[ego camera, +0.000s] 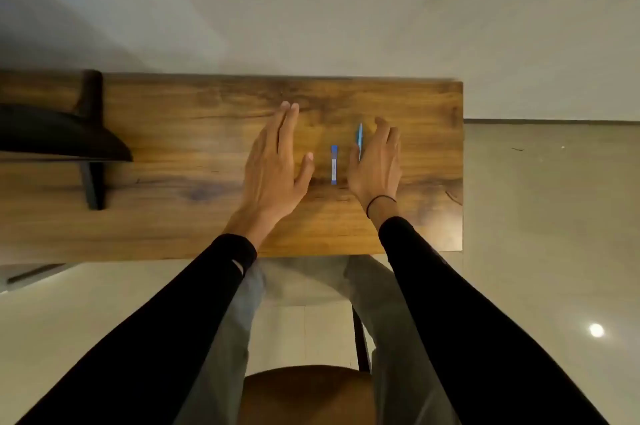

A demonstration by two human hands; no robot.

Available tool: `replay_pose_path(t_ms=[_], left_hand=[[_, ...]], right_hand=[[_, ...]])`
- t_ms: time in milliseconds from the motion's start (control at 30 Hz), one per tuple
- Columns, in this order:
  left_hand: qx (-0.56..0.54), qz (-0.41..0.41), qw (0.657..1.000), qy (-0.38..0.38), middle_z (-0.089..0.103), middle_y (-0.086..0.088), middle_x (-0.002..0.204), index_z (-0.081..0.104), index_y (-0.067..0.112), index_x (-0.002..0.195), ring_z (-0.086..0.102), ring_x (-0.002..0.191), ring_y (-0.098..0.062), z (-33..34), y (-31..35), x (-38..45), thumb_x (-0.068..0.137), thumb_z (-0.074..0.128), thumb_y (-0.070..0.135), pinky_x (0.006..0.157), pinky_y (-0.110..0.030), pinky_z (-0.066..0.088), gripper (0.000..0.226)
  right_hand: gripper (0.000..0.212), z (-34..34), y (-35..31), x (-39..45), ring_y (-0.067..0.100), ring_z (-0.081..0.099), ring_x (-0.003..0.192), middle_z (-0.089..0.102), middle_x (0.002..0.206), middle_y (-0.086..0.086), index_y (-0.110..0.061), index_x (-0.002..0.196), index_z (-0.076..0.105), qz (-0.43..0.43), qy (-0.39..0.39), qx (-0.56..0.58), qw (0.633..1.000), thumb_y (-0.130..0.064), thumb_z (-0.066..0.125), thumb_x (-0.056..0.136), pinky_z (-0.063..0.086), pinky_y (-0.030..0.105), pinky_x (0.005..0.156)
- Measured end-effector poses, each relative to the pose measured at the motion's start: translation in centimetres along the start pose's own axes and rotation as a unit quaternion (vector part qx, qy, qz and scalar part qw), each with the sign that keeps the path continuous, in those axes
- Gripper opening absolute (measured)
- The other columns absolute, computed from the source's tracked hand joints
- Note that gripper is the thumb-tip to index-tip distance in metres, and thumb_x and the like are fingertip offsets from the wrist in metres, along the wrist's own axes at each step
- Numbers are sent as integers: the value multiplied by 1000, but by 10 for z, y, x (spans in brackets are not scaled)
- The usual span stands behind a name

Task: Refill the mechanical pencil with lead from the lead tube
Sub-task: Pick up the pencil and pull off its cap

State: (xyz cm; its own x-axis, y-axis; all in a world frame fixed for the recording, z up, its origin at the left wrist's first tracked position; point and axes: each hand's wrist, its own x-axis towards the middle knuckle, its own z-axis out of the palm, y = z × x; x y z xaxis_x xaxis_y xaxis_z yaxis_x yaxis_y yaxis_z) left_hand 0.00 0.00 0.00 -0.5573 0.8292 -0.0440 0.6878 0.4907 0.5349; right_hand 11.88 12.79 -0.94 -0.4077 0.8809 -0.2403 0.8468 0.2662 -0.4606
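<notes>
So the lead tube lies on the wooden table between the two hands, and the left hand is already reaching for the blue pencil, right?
Not quite. The head view shows the right hand at the blue pencil, not the left hand. The lead tube does lie on the wooden table between the hands.

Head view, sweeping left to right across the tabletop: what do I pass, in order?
dark chair back → left hand → lead tube → mechanical pencil, right beside the right hand → table's right edge.

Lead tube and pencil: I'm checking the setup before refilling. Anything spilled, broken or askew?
Nothing stands out. The lead tube lies flat on the table, the pencil beside it, roughly parallel. No loose lead shows, though the picture is blurred.
</notes>
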Motion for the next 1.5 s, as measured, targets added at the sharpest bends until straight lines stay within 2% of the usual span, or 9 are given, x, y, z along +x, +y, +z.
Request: replay_pose_path(t_ms=[233, 400, 500, 633, 833, 967, 1167, 1333, 1500], left_hand=[[-95, 20, 995, 36, 62, -11, 148, 57, 9, 150, 64, 131, -24, 46, -3, -8, 105, 60, 22, 87, -27, 58, 47], [-178, -1, 983, 48, 75, 0, 113, 70, 13, 132, 71, 84, -16, 60, -1, -18, 105, 64, 23, 66, -40, 62, 30], [-214, -10, 977, 24, 77, 6, 112, 72, 18, 129, 71, 84, -12, 61, -5, -23, 102, 67, 24, 67, -38, 61, 28], [-189, 6, 982, 18, 79, 8, 111, 72, 23, 132, 73, 89, -11, 58, -8, -28, 97, 68, 37, 71, -41, 63, 38], [-178, 18, 983, 31, 82, 10, 99, 78, 27, 129, 75, 83, -9, 54, -20, -13, 96, 69, 45, 75, -42, 65, 39], [-238, 15, 971, 19, 84, 6, 87, 84, 28, 115, 79, 77, -13, 58, -34, 0, 97, 69, 35, 76, -46, 65, 25], [-225, 17, 974, 25, 84, 4, 81, 85, 31, 111, 80, 74, -16, 45, -51, 5, 94, 72, 40, 80, -46, 66, 23], [-166, 19, 986, 24, 85, 4, 96, 86, 26, 113, 78, 86, -19, 34, -48, 3, 97, 77, 32, 85, -48, 64, 19], [-155, 39, 986, 44, 85, 11, 99, 86, 31, 112, 79, 91, -17, 34, -35, 9, 97, 77, 33, 86, -48, 63, 17]], right_hand=[[62, 32, 15, 1, 37, 59, 122, 57, 137, 17, -5, 151, 40, 27, 53, 30, 998, 6, 62, 94, 54, 43, 90], [55, 36, 23, 2, 27, 69, 104, 70, 120, 13, -9, 148, 44, 87, 70, 135, 985, -6, 64, 97, 57, 38, 89], [33, 36, 25, 3, 4, 66, 75, 70, 91, -4, -11, 126, 66, 96, 89, 205, 970, -9, 69, 94, 48, 11, 64], [21, 32, 23, 1, 12, 72, 69, 73, 86, 0, -9, 110, 70, 129, 63, 374, 916, -7, 76, 90, 62, 30, 64], [19, 25, 11, -11, 21, 76, 69, 71, 83, 14, -2, 107, 60, 80, -22, 577, 812, 1, 74, 95, 63, 34, 70], [16, 24, 7, -14, 26, 76, 70, 69, 92, 25, -2, 104, 61, 38, -58, 568, 820, 1, 74, 95, 67, 39, 72], [8, 8, 19, -4, 23, 76, 69, 71, 91, 16, -3, 95, 63, -2, -17, 571, 821, -2, 67, 102, 68, 37, 71], [13, 8, 32, -13, 22, 77, 74, 72, 96, 24, 9, 109, 65, -13, -45, 554, 831, 0, 67, 101, 69, 39, 79], [4, 0, 36, 0, 18, 74, 70, 70, 85, 13, 3, 97, 69, -37, -21, 531, 846, -1, 71, 99, 67, 32, 72]])
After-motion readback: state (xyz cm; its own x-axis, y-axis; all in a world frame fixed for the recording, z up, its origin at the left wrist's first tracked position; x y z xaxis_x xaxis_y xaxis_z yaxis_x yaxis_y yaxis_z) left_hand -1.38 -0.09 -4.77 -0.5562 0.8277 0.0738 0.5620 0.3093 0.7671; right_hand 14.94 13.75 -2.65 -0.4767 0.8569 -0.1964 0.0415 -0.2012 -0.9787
